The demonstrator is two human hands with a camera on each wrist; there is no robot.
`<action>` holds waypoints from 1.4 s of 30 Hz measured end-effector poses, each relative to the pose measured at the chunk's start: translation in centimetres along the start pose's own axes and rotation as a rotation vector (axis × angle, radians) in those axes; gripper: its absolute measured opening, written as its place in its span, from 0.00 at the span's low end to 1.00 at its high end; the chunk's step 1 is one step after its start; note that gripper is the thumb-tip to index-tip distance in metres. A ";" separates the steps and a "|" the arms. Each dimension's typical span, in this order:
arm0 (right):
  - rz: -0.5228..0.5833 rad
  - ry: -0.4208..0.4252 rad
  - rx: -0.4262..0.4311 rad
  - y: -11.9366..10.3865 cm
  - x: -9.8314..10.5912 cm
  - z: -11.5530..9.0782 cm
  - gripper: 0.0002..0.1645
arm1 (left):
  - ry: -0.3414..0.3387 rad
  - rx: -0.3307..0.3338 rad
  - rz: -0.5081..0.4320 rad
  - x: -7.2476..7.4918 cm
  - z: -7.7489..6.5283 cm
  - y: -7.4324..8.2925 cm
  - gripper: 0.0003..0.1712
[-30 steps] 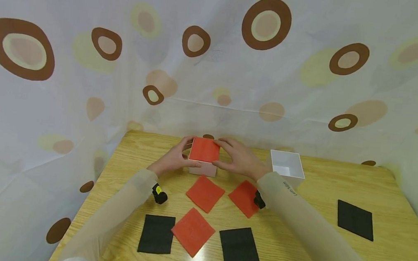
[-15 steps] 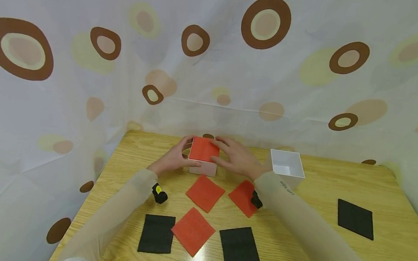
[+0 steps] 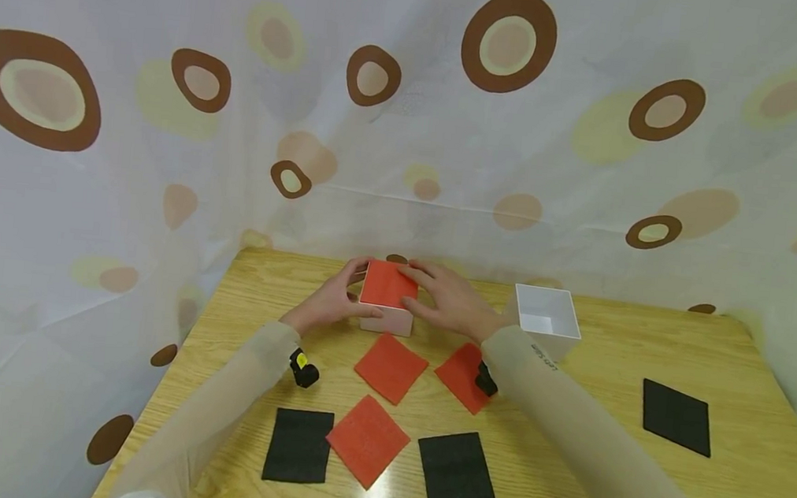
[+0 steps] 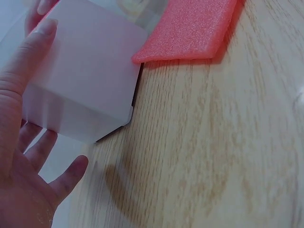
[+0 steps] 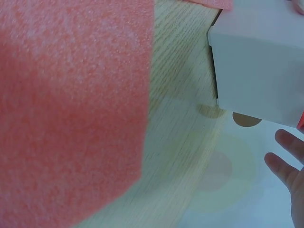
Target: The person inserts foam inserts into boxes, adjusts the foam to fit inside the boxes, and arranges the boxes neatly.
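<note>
At the back of the table, a white box stands with a red foam square covering its top. My left hand grips the box from the left, its thumb across the front face and other fingers around the left side. From the right, my right hand rests its fingertips and thumb on the right part of the red square. In the right wrist view, two loose fingers stick out near the box. What lies under the red square is hidden.
A second white box, open at the top, stands at right behind my right forearm. In front lie more red foam squares and black squares, another black square further right. A patterned curtain hangs behind the table.
My right hand has shifted slightly left, its fingertips moving from the red square's right edge further onto it. The left hand and the box stay in place.
</note>
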State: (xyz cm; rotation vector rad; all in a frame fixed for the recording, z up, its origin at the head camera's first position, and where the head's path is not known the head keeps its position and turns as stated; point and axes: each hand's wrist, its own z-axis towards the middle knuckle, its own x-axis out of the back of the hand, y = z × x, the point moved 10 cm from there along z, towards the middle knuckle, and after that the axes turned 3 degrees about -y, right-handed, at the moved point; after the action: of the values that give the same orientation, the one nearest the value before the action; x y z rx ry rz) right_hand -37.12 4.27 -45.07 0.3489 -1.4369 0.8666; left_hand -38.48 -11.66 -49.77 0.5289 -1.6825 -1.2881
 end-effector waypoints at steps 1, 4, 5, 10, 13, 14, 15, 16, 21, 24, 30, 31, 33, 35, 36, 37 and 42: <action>0.001 -0.003 0.000 0.0 0.0 0.0 0.39 | 0.000 -0.001 0.003 0.0 0.0 0.0 0.60; 0.001 -0.016 -0.001 -0.1 0.0 0.0 0.39 | -0.002 -0.002 0.012 0.0 0.1 0.0 0.60; -0.001 -0.022 -0.004 -0.1 -0.1 0.0 0.39 | -0.003 -0.005 0.014 0.0 0.1 0.0 0.60; -0.019 -0.051 -0.012 -0.3 -0.3 0.1 0.39 | 0.003 0.002 0.005 0.0 0.1 -0.2 0.60; -0.026 -0.069 -0.016 -0.4 -0.3 0.1 0.39 | 0.003 0.006 -0.006 -0.1 0.0 -0.2 0.60; -0.027 -0.074 -0.016 -0.4 -0.3 0.2 0.39 | 0.003 0.006 -0.007 -0.1 0.0 -0.2 0.60; -0.028 -0.078 -0.016 -0.5 -0.3 0.2 0.39 | 0.001 0.008 -0.009 -0.1 -0.1 -0.2 0.61; -0.029 -0.083 -0.018 -0.5 -0.3 0.2 0.39 | -0.001 0.008 -0.011 -0.1 -0.1 -0.2 0.61; -0.040 -0.092 -0.013 -0.6 -0.3 0.2 0.38 | -0.003 0.010 -0.011 -0.1 -0.1 0.0 0.61; -0.045 -0.098 -0.012 -0.7 -0.3 0.2 0.38 | -0.002 0.010 -0.011 -0.1 -0.2 0.1 0.61; -0.025 -0.107 -0.026 -0.8 -0.4 0.3 0.38 | 0.004 0.011 -0.009 -0.1 -0.1 0.1 0.61; -0.021 -0.109 -0.031 -0.8 -0.4 0.3 0.38 | 0.005 0.008 -0.009 0.0 -0.1 0.1 0.61; -0.019 -0.115 -0.037 -0.8 -0.4 0.3 0.38 | 0.009 0.000 -0.011 0.0 -0.1 0.2 0.62; -0.017 -0.123 -0.043 -0.7 -0.4 0.3 0.38 | 0.013 -0.011 -0.019 0.0 -0.1 0.3 0.63; -0.015 -0.124 -0.042 -0.7 -0.4 0.3 0.38 | 0.015 -0.016 -0.023 0.0 -0.1 0.4 0.63; -0.015 -0.123 -0.040 -0.7 -0.5 0.3 0.37 | 0.017 -0.021 -0.025 0.0 -0.1 0.4 0.63; -0.017 -0.111 -0.040 -0.4 -0.6 0.3 0.37 | 0.019 -0.033 -0.028 0.0 -0.1 0.5 0.59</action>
State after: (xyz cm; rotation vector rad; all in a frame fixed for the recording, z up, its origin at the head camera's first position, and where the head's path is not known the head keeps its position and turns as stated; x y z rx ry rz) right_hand -36.97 3.59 -45.51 0.3833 -1.5497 0.8146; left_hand -38.25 -11.51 -49.30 0.5449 -1.6407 -1.3249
